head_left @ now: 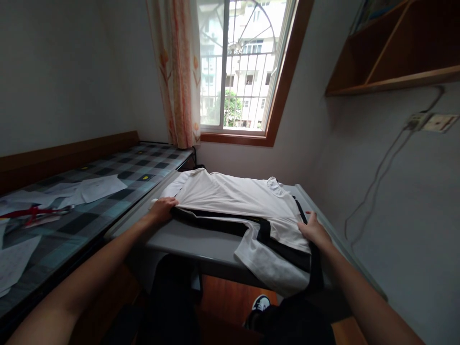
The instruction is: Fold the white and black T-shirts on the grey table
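Observation:
A white T-shirt (230, 194) lies sideways across the grey table (204, 239), with its collar toward the right. Black cloth (219, 226) shows beneath it along the near side. One white sleeve (273, 263) hangs over the table's front edge. At the shirt's left end, my left hand (164, 209) grips the hem, fingers closed on the cloth. My right hand (315, 231) pinches the shirt near the shoulder at the right, its thumb raised. The fingertips of both hands are partly hidden by the fabric.
To the left, a checked surface (154, 165) carries papers (95, 188) and a red-handled tool (34, 212). A wall shelf (388, 81) hangs at upper right, above a dangling cable (375, 179). A window (244, 67) and curtain (183, 72) are behind the table.

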Demonstrator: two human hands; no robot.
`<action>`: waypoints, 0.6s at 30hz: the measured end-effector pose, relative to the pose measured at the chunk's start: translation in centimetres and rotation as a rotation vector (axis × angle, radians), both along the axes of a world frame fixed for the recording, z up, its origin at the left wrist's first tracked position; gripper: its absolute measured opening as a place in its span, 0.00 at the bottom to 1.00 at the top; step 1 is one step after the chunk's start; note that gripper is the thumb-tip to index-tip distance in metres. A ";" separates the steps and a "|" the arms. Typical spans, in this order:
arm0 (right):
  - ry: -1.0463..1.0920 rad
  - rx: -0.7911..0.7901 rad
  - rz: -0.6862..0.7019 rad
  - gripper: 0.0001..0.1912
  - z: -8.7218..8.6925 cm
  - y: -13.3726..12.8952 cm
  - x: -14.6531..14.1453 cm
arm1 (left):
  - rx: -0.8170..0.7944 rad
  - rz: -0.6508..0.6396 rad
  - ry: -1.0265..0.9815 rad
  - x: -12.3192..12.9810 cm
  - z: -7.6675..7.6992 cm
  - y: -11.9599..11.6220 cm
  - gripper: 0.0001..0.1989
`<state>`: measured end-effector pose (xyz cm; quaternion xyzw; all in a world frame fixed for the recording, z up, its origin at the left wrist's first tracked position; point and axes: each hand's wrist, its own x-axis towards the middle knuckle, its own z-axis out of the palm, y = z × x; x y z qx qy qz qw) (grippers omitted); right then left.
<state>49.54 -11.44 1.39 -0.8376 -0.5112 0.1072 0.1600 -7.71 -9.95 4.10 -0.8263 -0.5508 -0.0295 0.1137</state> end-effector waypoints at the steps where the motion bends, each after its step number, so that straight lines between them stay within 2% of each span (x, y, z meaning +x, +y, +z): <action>1: -0.011 -0.002 0.018 0.37 0.1 0.0 -0.3 | -0.023 0.008 0.008 -0.3 0.2 -0.4 0.12; 5: 0.032 0.009 0.131 0.42 0.1 0.3 -1.0 | -0.094 0.022 0.020 -2.5 1.4 -2.1 0.13; 8: 0.096 0.061 0.277 0.45 0.1 0.3 -1.7 | -0.079 0.070 -0.029 -4.1 1.9 -2.9 0.13; 11: 0.143 0.065 0.394 0.43 0.3 0.4 -2.4 | -0.057 0.128 -0.028 -4.7 1.7 -3.0 0.11; 13: 0.173 0.039 0.383 0.40 0.5 0.7 -2.5 | -0.081 0.141 -0.002 -4.5 1.5 -2.8 0.11; 15: 0.203 0.047 0.335 0.40 0.5 1.2 -2.4 | -0.135 0.115 -0.007 -4.0 1.5 -2.6 0.17; 18: 0.176 0.141 0.263 0.43 0.4 2.4 -1.9 | -0.247 0.044 -0.066 -2.7 2.0 -2.4 0.38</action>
